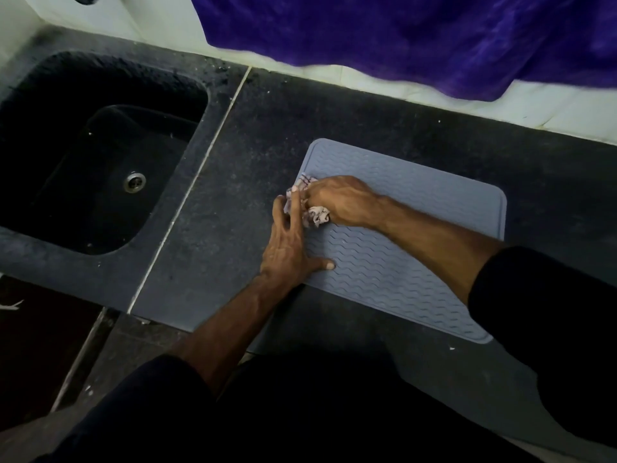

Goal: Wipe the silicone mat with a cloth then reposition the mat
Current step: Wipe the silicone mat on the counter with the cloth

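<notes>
A grey-blue silicone mat (417, 208) with a wavy ribbed surface lies flat on the dark stone counter (253, 152), right of the sink. My right hand (340, 200) is closed around a crumpled pale cloth (315, 215) and presses it onto the mat near its left edge. Flat on the mat's left edge rests my left hand (290, 248), fingers spread, thumb on the ribs and fingertips touching the cloth. My right forearm crosses over the middle of the mat and hides part of it.
A deep black sink (100, 168) with a metal drain (134, 182) is set into the counter at the left. A purple cloth (417, 35) hangs over the white wall behind the counter. The counter's front edge runs just below the mat.
</notes>
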Action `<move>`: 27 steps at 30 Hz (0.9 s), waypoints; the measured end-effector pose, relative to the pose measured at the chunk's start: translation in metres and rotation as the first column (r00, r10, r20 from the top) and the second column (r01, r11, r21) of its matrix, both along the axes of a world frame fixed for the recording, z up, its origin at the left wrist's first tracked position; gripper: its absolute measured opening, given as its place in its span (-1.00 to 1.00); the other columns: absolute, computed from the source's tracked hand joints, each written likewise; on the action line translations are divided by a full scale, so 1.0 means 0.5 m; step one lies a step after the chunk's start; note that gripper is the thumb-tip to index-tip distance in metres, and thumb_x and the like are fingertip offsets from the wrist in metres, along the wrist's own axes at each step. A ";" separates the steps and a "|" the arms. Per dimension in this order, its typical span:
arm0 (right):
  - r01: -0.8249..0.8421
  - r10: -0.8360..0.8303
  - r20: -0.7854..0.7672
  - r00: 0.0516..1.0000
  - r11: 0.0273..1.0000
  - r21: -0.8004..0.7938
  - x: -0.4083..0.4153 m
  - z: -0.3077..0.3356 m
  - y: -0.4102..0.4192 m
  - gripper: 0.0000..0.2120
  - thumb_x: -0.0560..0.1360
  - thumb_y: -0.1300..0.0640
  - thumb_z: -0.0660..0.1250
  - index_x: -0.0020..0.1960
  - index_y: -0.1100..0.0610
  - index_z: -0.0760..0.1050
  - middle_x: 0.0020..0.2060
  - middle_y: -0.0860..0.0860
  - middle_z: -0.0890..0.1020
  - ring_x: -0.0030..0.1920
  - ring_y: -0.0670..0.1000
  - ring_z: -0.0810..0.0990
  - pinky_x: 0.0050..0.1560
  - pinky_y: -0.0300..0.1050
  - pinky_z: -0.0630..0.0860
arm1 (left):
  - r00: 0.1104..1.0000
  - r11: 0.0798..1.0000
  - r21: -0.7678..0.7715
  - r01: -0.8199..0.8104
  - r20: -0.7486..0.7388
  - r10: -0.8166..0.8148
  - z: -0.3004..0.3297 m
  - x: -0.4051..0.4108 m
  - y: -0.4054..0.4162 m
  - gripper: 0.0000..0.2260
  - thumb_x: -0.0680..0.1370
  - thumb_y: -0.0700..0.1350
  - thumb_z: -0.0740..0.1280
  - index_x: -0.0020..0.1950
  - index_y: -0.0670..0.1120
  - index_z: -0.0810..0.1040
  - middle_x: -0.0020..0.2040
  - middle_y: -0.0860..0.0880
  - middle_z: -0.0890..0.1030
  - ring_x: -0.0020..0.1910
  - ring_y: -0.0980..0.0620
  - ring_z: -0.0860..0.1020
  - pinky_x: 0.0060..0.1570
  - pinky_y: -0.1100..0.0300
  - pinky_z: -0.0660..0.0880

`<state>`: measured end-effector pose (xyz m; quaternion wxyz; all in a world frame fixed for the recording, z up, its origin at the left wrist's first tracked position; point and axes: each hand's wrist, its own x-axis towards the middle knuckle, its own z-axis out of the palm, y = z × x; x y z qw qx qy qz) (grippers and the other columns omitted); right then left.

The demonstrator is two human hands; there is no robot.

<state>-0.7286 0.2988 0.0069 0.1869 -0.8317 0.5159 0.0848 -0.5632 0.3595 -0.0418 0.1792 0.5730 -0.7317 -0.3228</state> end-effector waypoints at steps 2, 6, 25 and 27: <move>0.007 -0.007 0.030 1.000 1.000 0.006 -0.013 -0.002 -0.005 -0.68 0.48 0.13 0.38 0.21 -0.05 0.53 -0.06 0.01 0.67 -0.09 0.08 0.62 -0.03 -0.01 0.56 | 1.000 1.000 0.019 -0.002 0.022 0.001 -0.002 0.001 -0.001 0.36 0.09 0.19 0.63 0.41 0.24 -0.46 0.54 -0.07 -0.21 0.52 -0.21 0.04 0.29 -0.21 0.36; -0.002 0.005 0.064 0.998 0.999 -0.048 -0.039 0.000 0.011 -0.72 0.50 0.16 0.33 0.20 0.03 0.54 -0.01 0.08 0.64 -0.01 0.13 0.59 0.03 0.03 0.52 | 0.998 0.999 0.036 0.010 0.055 -0.012 -0.002 -0.001 0.000 0.34 0.11 0.19 0.62 0.45 0.18 -0.42 0.54 -0.12 -0.18 0.51 -0.20 0.03 0.30 -0.16 0.33; -0.108 0.107 0.142 0.984 0.994 -0.001 0.068 0.006 0.046 -0.34 0.32 -0.21 -0.18 0.20 -0.08 0.51 0.17 -0.05 0.59 0.14 0.02 0.54 0.10 0.00 0.50 | 0.928 0.997 -0.073 -0.038 0.368 0.062 0.039 0.085 0.006 -0.34 0.59 -0.09 0.21 0.57 0.02 -0.11 0.07 -0.23 0.57 0.03 -0.19 0.52 0.12 -0.13 0.44; -0.193 0.197 0.064 0.978 0.979 -0.060 0.058 -0.001 0.049 -0.39 0.35 -0.11 -0.13 0.23 -0.04 0.50 0.21 -0.04 0.57 0.20 0.03 0.52 0.08 0.01 0.52 | 0.914 0.996 -0.082 -0.022 0.402 0.053 0.040 0.081 0.007 -0.31 0.58 -0.11 0.23 0.58 0.00 -0.12 0.09 -0.21 0.56 0.07 -0.16 0.49 0.17 -0.13 0.41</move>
